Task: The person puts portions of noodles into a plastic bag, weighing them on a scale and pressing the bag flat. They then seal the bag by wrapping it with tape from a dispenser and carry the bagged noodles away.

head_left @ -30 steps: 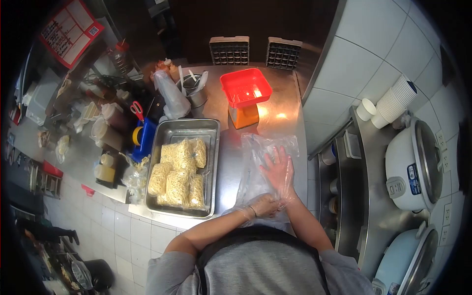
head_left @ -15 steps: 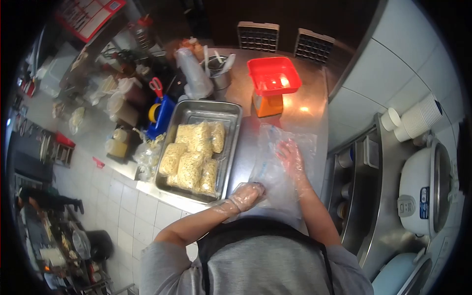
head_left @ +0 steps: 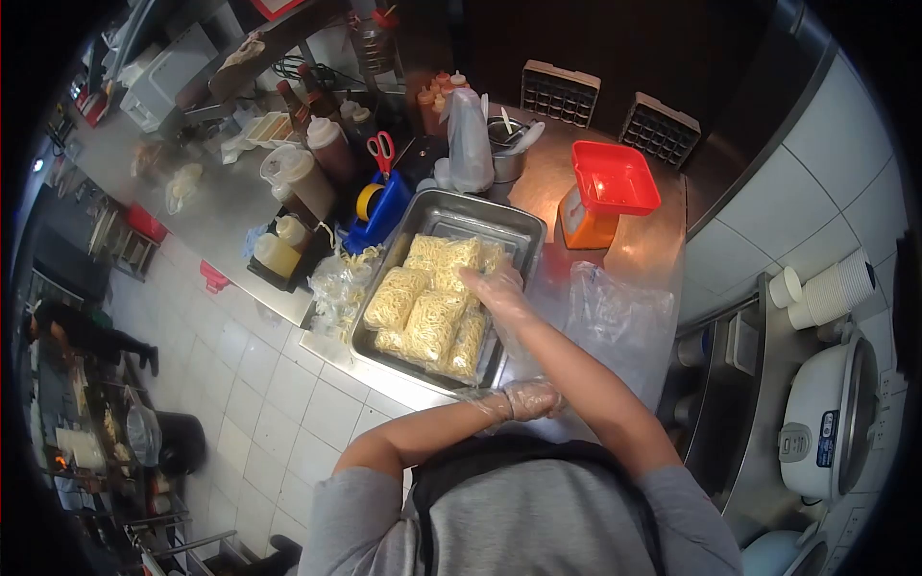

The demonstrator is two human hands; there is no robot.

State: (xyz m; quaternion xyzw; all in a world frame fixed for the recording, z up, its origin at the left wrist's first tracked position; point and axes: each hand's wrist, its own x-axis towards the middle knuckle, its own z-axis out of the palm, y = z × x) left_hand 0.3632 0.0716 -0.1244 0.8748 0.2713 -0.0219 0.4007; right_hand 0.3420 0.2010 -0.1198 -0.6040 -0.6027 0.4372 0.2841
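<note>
My right hand (head_left: 497,290), in a clear plastic glove, reaches across into the metal tray (head_left: 533,219), its fingers apart at the upper right of the noodle packs (head_left: 434,324). These are clear bags of pale yellow noodles, stacked in the tray. My left hand (head_left: 531,398), gloved too, is closed near the front edge of the steel table, just below the right forearm. What it holds, if anything, is hidden. Flat clear plastic bags (head_left: 619,322) lie on the table to the right of the tray.
An orange scale (head_left: 588,226) with a red pan (head_left: 615,178) stands behind the bags. Left of the tray are a blue tape dispenser (head_left: 384,216), red-handled scissors (head_left: 381,149) and sauce bottles (head_left: 327,144). A rice cooker (head_left: 816,422) and stacked cups (head_left: 836,288) line the right side.
My right hand has left the flat plastic bags and moved left over the tray to the noodle packs. My left hand remains closed near the table's front edge. The view has shifted.
</note>
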